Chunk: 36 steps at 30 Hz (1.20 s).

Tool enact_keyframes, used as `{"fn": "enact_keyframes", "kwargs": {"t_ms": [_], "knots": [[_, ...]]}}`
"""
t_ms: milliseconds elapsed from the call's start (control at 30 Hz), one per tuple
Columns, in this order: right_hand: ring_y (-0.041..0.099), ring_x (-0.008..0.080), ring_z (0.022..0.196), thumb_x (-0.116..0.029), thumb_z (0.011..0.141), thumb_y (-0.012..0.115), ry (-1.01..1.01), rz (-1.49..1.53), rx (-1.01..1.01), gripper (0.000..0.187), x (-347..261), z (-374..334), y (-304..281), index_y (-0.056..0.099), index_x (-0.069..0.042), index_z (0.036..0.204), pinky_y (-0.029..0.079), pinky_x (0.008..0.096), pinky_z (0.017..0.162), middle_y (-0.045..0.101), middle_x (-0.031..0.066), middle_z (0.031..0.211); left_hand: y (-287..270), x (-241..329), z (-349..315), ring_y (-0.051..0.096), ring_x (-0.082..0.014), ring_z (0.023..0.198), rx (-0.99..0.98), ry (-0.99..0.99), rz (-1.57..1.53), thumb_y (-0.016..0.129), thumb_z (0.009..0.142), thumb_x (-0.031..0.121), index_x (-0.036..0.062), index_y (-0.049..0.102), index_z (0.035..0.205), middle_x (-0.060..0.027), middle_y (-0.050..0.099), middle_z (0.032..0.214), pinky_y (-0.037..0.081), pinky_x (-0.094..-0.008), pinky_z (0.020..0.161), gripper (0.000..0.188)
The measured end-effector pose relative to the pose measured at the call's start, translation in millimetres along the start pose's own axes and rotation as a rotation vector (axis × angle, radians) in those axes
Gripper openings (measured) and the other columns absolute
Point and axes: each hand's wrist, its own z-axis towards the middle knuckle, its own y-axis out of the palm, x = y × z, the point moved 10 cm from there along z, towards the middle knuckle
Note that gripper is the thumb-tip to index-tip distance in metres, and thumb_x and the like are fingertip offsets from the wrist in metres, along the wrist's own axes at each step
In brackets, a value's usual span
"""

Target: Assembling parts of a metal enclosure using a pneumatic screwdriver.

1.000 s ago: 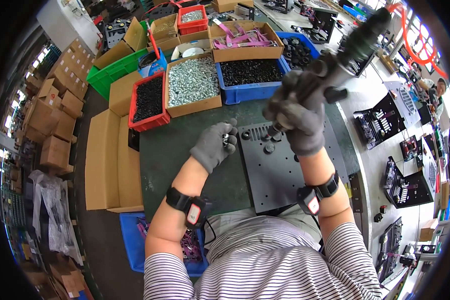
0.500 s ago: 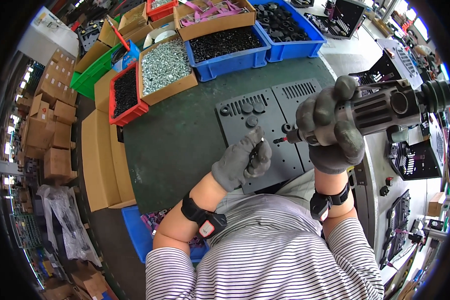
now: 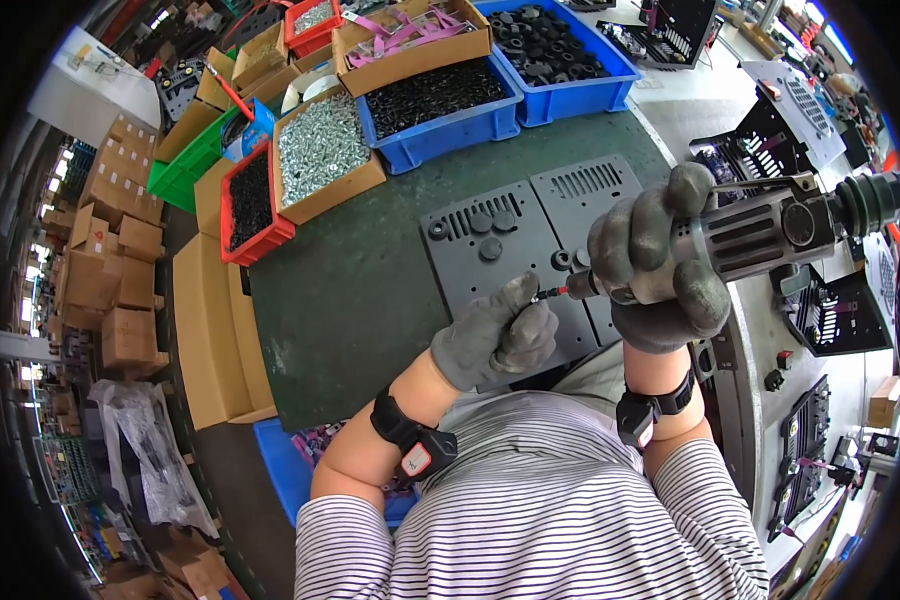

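Note:
My right hand, in a grey work glove, grips a power screwdriver held sideways, its bit pointing left. The red-collared driver bit meets the fingertips of my left hand, also gloved. Those fingers are pinched on a small screw, mostly hidden and touching or nearly touching the bit tip. Beneath both hands lie two dark slotted metal panels, side by side. Several round black rubber caps sit on the left panel, and a black ring sits near the seam.
Along the table's far side stand a red bin of black screws, a carton of silver screws, a blue bin of black screws, and a blue bin of rubber parts. Black metal housings stand at right.
My left hand has moved slightly right and down with the screw. The driver has shifted a little left, so its bit now meets the left fingertips.

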Motion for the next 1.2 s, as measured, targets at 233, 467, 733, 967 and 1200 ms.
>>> {"fn": "enact_keyframes", "kwargs": {"t_ms": [233, 467, 733, 967, 1200], "knots": [[0.050, 0.0166, 0.048, -0.015, 0.075, 0.064, 0.001, 0.145, -0.025, 0.043, -1, -3, -5, 0.040, -0.008, 0.109, 0.044, 0.0269, 0.044, 0.048, 0.0037, 0.065, 12, -8, 6, 0.025, -0.0076, 0.034, -0.132, -0.103, -0.051, 0.034, 0.096, 0.046, 0.0082, 0.045, 0.052, 0.0018, 0.035, 0.047, 0.021, -0.0203, 0.029, 0.059], [0.044, 0.0123, 0.050, -0.022, 0.076, 0.058, -0.047, -0.019, 0.125, 0.051, -16, -3, -37, 0.039, -0.003, 0.119, 0.038, 0.0228, 0.045, 0.043, 0.0017, 0.068, -10, 95, -9, 0.056, -0.0136, 0.067, 0.546, 0.401, 1.519, 0.056, 0.088, 0.040, 0.0079, 0.067, 0.098, -0.0032, 0.059, 0.071, 0.045, -0.0282, 0.065, 0.035], [0.047, 0.0162, 0.055, -0.018, 0.070, 0.062, 0.006, -0.062, 0.317, 0.049, -1, -5, -67, 0.045, -0.003, 0.114, 0.041, 0.0276, 0.049, 0.052, 0.0087, 0.072, -31, 146, 17, 0.060, -0.0270, 0.087, 0.890, 0.013, 2.106, 0.061, 0.082, 0.037, 0.0170, 0.067, 0.096, -0.0095, 0.063, 0.090, 0.047, -0.0373, 0.074, 0.025], [0.052, 0.0203, 0.057, -0.016, 0.070, 0.063, 0.076, -0.188, 0.382, 0.046, 13, 6, -76, 0.045, -0.002, 0.110, 0.044, 0.0327, 0.055, 0.052, 0.0099, 0.068, -37, 176, 11, 0.060, -0.0262, 0.095, 1.021, -0.044, 2.207, 0.063, 0.079, 0.045, 0.0161, 0.064, 0.107, -0.0097, 0.064, 0.099, 0.046, -0.0374, 0.080, 0.041], [0.057, 0.0194, 0.062, -0.012, 0.072, 0.062, 0.170, -0.420, 0.354, 0.040, 47, 36, -94, 0.044, 0.001, 0.105, 0.044, 0.0289, 0.055, 0.055, 0.0108, 0.070, -29, 160, 27, 0.060, -0.0266, 0.095, 0.934, -0.077, 2.146, 0.063, 0.078, 0.036, 0.0168, 0.067, 0.102, -0.0092, 0.063, 0.100, 0.046, -0.0372, 0.081, 0.031]]}}
